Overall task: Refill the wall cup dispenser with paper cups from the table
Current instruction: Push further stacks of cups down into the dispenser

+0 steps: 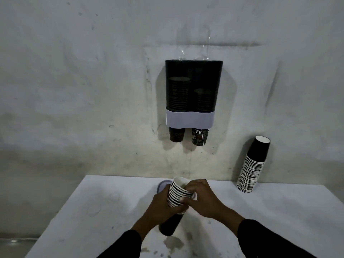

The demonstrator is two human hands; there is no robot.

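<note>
A dark two-tube cup dispenser [193, 90] with a pale band hangs on the wall, part filled with black cups; one cup pokes out below each tube. Over the white table [93, 211] I hold a short stack of black paper cups [176, 192], tilted with its white mouth up. My left hand [160, 207] grips the stack from the left and below. My right hand [202, 198] pinches the upper rims from the right. The stack's dark bottom end shows under my left wrist.
A tall stack of black cups [253, 164] leans against the wall at the table's back right, mouth up. A pale round lid-like object [163, 184] lies flat behind my hands. The table's left edge drops to a dark floor.
</note>
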